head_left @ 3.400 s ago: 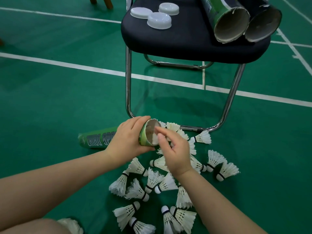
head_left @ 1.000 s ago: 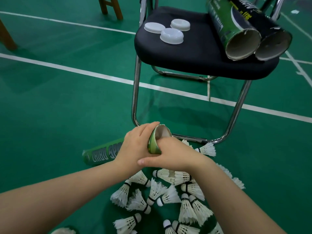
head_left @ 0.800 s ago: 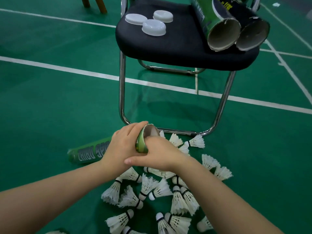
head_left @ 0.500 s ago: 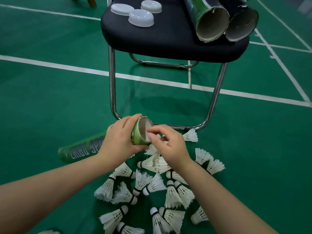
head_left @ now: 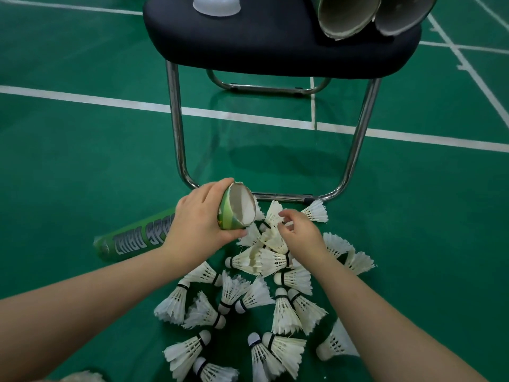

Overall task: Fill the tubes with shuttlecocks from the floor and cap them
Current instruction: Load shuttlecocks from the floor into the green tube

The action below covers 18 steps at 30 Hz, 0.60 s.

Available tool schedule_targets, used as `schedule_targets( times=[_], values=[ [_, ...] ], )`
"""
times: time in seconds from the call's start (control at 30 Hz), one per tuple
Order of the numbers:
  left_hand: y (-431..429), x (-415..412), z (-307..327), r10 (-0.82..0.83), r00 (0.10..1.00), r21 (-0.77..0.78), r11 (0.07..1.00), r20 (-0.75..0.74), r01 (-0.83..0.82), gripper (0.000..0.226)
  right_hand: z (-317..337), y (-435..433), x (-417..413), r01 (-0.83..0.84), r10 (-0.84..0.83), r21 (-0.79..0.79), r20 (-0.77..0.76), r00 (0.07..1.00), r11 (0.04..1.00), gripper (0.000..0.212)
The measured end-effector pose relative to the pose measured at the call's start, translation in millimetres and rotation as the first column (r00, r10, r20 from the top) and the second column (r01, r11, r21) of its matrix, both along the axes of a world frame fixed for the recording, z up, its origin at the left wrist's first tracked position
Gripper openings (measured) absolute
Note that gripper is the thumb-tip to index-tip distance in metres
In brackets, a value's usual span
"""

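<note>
In the head view, your left hand (head_left: 198, 219) grips the green tube (head_left: 132, 241) just behind its open mouth. The mouth sits close in front of the chair's chrome floor bar (head_left: 281, 197). Bare green floor (head_left: 82, 161) lies open to the left and right. The tube's rim looks frayed and slightly out of round, and its far end points low to your left. Your right hand (head_left: 300, 235) hovers with curled fingers over the shuttlecocks (head_left: 261, 260) heaped beside the mouth; you cannot tell whether it pinches one.

This is an indoor badminton court: the green sports floor (head_left: 82, 166) is marked with white boundary lines (head_left: 110, 102). Feather shuttlecocks (head_left: 283, 312) lie scattered on it beside a green shuttlecock tube (head_left: 132, 241), in front of a black padded chair (head_left: 275, 42).
</note>
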<state>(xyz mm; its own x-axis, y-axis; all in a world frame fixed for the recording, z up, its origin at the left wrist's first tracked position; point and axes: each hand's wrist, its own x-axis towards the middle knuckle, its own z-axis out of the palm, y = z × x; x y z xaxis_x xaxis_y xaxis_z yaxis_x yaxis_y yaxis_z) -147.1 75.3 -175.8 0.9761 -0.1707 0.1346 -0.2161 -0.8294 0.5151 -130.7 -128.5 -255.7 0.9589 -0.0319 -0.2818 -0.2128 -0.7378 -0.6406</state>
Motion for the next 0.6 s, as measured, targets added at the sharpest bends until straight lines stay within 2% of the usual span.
schedule_targets(
  times=[0.1,0.23,0.33,0.4,0.5,0.6],
  values=[
    [2,5,5,0.031,1.0,-0.01,0.999,0.005,-0.031,0.091,-22,1,4,-0.103,0.089,-0.1,-0.133,0.987,0.99,0.051],
    [4,9,9,0.066,0.998,-0.033,0.997,0.013,-0.066,0.09,-41,9,11,-0.198,0.144,-0.241,-0.224,0.964,0.95,0.07],
    [4,9,6,0.035,0.999,-0.023,0.999,-0.001,-0.035,0.091,-44,18,19,-0.225,0.15,-0.377,-0.218,0.964,0.898,0.068],
    [5,11,5,0.04,0.999,-0.024,0.999,0.005,-0.04,0.09,-46,24,24,-0.216,0.145,-0.408,-0.198,0.969,0.887,0.063],
    [7,14,5,0.053,0.998,-0.024,0.998,0.02,-0.052,0.09,-43,24,30,-0.134,0.073,-0.332,-0.191,0.979,0.934,0.064],
    [8,14,6,0.055,0.998,-0.019,0.998,0.016,-0.055,0.091,-28,17,32,0.098,-0.095,-0.002,-0.242,0.966,0.995,0.073]
  ],
)
